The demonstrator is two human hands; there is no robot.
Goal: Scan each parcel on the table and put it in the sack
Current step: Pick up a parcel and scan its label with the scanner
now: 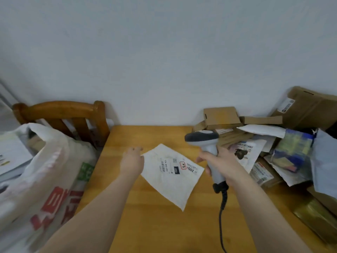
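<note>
A flat white parcel [171,177] with a printed label hangs above the wooden table [158,225], label side up. My left hand [132,161] grips its left edge. My right hand [218,164] holds a grey barcode scanner [205,141] by the handle, its head level with the parcel's far right corner and pointing left. The scanner's coiled cable drops toward the table's near edge. A large white woven sack [45,179] with red and green print stands open at the table's left side.
A heap of parcels fills the table's right side: cardboard boxes [221,116], white mailers [262,130], a blue bag [293,148]. A wooden chair [63,112] stands behind the sack against the pale wall.
</note>
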